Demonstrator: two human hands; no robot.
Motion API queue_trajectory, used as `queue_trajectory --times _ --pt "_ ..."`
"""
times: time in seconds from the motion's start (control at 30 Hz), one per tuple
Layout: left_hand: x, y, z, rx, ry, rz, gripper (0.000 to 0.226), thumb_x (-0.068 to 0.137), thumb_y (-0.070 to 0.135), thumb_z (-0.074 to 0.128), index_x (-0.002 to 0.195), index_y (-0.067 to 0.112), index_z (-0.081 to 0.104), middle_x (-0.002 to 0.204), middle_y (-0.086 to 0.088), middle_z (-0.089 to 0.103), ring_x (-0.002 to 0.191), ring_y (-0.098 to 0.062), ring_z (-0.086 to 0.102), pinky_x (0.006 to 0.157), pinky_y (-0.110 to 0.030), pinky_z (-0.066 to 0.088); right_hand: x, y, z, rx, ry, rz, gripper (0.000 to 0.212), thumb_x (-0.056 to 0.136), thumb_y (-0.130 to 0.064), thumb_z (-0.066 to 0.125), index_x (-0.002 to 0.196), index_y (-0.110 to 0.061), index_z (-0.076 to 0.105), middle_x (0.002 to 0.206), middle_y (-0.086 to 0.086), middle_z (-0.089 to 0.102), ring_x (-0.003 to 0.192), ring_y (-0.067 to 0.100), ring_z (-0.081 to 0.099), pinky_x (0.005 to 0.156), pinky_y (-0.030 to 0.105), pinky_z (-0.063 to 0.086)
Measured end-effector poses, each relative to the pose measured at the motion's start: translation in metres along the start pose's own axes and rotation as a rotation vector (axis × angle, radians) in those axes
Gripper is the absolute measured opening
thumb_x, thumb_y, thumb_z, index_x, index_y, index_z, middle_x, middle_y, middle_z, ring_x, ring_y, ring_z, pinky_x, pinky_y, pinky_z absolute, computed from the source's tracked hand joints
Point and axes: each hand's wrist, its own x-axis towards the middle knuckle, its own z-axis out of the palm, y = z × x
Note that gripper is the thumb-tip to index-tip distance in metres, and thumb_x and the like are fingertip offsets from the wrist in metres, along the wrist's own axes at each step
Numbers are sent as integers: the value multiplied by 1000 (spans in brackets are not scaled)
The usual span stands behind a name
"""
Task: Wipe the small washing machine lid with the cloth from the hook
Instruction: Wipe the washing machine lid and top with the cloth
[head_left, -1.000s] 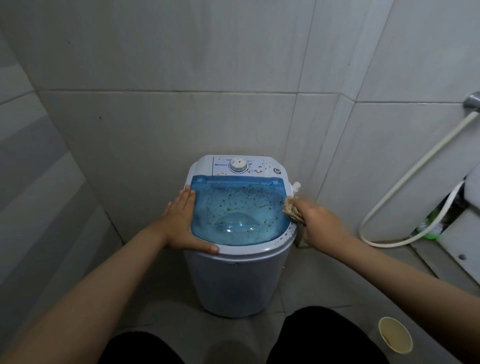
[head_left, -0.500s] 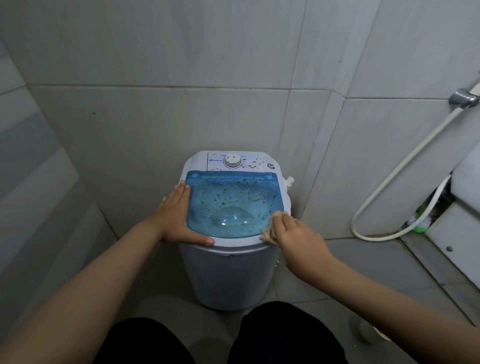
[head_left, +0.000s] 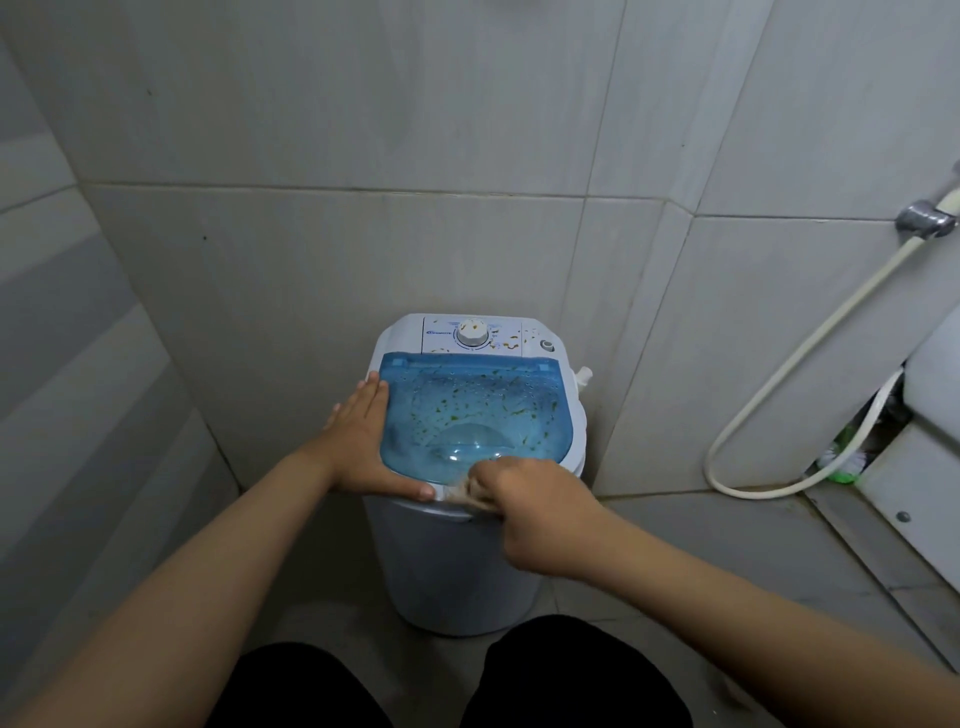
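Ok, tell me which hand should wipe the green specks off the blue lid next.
Right. The right hand already grips the cloth at the lid's near edge, just below the specks. The left hand lies flat on the lid's left side, steadying the washing machine.

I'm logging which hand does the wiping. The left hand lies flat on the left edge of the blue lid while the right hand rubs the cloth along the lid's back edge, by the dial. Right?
Not quite. The head view shows the right hand pressing the cloth on the front edge of the blue lid, nearest the person, away from the dial. The left hand does lie flat on the left edge.
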Motion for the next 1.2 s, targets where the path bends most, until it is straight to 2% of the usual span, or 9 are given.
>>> queue_trajectory --times 0.07,0.13,0.23,0.4,0.6,0.77,0.93,1.13,1.2 --pt "0 -1 0 1 3 5 167 21 99 45 147 10 -19 156 -4 -27 143 -18 -22 115 -44 -7 6 11 -16 252 24 19 12 75 -6 59 79 -11 49 81 11 58 83 30 60 65 34 46" --pt "1 -2 0 -2 5 10 166 22 98 45 147 10 -19 156 -5 -27 144 -18 -22 115 -44 -7 12 25 -33 413 46 45 8 74 -6 63 77 -11 57 80 10 64 77 19 61 65 30 47" --pt "1 -2 0 -14 5 21 165 23 98 46 146 11 -21 155 -4 -29 143 -18 -22 115 -44 -8 31 54 -47 352 188 79 22 75 -6 61 70 -24 50 78 1 63 81 21 63 67 32 49" --pt "2 -4 2 -19 11 27 165 24 97 48 146 11 -22 154 -3 -30 143 -16 -22 116 -45 -8 93 109 -57 197 387 257 11 75 -8 60 81 -11 51 82 12 63 78 33 60 62 39 50" --pt "3 -7 3 -33 11 27 159 33 91 58 145 14 -25 152 1 -34 137 -8 -27 117 -43 -9 157 135 -56 52 395 284 22 74 2 56 89 -11 48 100 17 62 90 36 58 61 32 35" --pt "4 -8 3 -39 10 29 160 31 92 55 144 15 -26 151 2 -36 139 -11 -28 118 -44 -8 189 144 -33 -62 308 223 38 78 2 54 113 -12 54 114 14 60 101 36 58 68 36 43" --pt "4 -10 4 -40 18 30 160 29 93 54 145 16 -26 151 2 -36 140 -11 -28 117 -42 -9 193 146 -26 -57 282 200 36 79 2 53 113 -9 54 113 17 61 99 38 58 68 35 39" --pt "3 -7 3 -32 12 34 163 25 97 47 145 15 -25 152 1 -35 140 -13 -27 118 -44 -8 173 147 -27 -117 195 165 51 79 3 53 127 -13 49 126 14 57 111 35 55 84 39 46" --pt "3 -7 2 -35 12 33 163 24 97 47 145 14 -25 152 0 -35 140 -12 -27 118 -44 -8 168 145 -29 -143 169 156 53 77 5 53 127 -12 49 127 14 57 112 36 55 85 40 47"
